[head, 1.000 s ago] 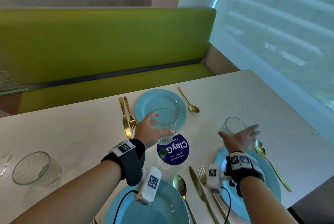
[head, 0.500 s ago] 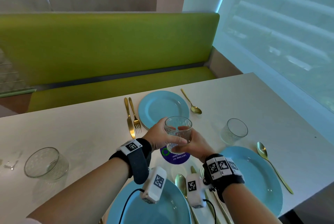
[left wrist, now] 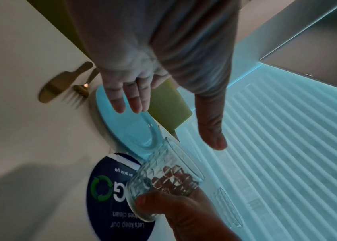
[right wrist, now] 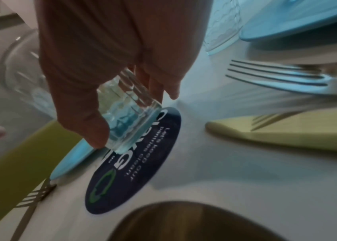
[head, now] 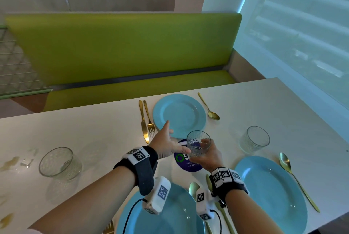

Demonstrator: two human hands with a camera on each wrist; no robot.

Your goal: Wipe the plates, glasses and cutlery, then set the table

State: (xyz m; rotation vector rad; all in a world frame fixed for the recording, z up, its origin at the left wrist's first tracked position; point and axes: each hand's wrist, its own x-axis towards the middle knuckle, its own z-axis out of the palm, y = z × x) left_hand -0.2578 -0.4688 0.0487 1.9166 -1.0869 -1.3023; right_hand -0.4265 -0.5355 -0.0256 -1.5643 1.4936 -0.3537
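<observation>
Fingers and thumb of the right hand (head: 206, 155) wrap the lower wall of a clear, diamond-cut glass tumbler (head: 198, 142), carried upright just above a round dark-blue sticker (head: 186, 162) on the white table (head: 105, 139). The left hand (head: 166, 144) is spread flat with straight fingers and holds nothing; its thumb tip sits just beside the tumbler, and its fingers reach over the near rim of the far light-blue plate (head: 179, 115).

The step in hand looks like placing this tumbler at the far setting. To do it well, keep the grip low on the wall, hold the tumbler level, and lower it squarely onto bare table beside the plate, letting the base land before the fingers loosen. The cut glass gives some purchase, but it is smooth and would tip if set on a plate rim.

Room is tight near the middle: gold knife (head: 143, 120) and gold fork (head: 149, 118) lie just left of the far plate, a gold spoon (head: 209, 107) just right of it. A second clear tumbler (head: 254, 140) stands beyond the near-right blue plate (head: 272, 190), a third (head: 58, 164) well apart to the left. The widest bare stretch lies right of the gold spoon, toward the window-side table edge.
</observation>
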